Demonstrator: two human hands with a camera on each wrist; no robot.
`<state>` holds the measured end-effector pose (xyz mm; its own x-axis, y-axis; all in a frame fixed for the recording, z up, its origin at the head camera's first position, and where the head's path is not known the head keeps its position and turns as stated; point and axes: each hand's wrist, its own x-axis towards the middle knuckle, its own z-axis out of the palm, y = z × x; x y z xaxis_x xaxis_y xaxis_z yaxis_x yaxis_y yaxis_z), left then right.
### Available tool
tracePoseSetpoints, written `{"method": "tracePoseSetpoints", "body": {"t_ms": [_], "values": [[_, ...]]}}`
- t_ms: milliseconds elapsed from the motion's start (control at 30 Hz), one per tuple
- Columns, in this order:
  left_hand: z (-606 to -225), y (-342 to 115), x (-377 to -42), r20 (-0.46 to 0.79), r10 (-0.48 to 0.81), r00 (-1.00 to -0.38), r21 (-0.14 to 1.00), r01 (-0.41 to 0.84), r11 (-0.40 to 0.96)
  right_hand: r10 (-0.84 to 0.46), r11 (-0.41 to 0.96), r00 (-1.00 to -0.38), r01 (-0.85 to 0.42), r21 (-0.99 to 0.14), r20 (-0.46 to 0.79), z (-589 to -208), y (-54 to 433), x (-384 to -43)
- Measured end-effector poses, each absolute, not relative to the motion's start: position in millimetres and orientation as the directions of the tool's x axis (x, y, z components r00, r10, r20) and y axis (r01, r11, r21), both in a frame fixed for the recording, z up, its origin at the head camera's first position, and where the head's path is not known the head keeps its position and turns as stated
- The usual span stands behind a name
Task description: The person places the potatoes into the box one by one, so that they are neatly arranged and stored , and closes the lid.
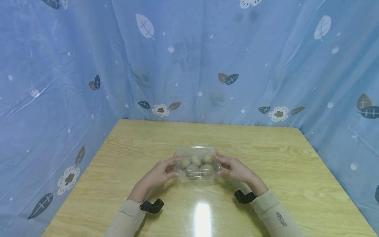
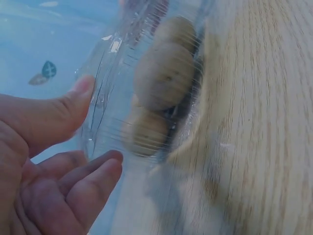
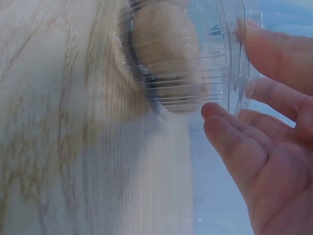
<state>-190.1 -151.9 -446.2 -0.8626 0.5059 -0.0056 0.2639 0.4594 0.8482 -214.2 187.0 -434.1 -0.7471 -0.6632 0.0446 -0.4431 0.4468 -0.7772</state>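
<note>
A clear plastic box (image 1: 193,148) with several tan, oval, fruit-like items (image 1: 195,160) in it is held between both hands, over the middle of the table. My left hand (image 1: 160,172) grips its left end; in the left wrist view the thumb (image 2: 82,90) lies on the box's edge and the fingers (image 2: 95,188) curl at the rim. At the opposite end, my right hand (image 1: 238,169) holds the box likewise, its thumb (image 3: 279,54) on the edge in the right wrist view. The lid looks closed. Whether the base touches the table cannot be told.
A light wood-grain table (image 1: 142,138) spreads under the hands, with a bright light reflection near its front. Blue curtains (image 1: 189,59) with leaf and flower prints hang behind it and along both sides. Black wrist devices (image 1: 152,206) sit at both sleeve cuffs.
</note>
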Motion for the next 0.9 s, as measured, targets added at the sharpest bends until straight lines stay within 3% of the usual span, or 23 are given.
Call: {"method": "tracePoseSetpoints", "body": {"t_ms": [500,900], "values": [[-442.6,-146.5,-190.2,0.010,0.506,-0.862,0.756,0.338,0.561,-0.663,0.422,-0.743,-0.470,-0.775,0.090,-428.8,186.9,-211.7],[-441.0,-155.2,-193.5,0.029,0.532,-0.846,0.812,0.330,0.481,-0.680,0.453,-0.730,-0.485,-0.748,0.062,-427.5,185.1,-215.1]]}}
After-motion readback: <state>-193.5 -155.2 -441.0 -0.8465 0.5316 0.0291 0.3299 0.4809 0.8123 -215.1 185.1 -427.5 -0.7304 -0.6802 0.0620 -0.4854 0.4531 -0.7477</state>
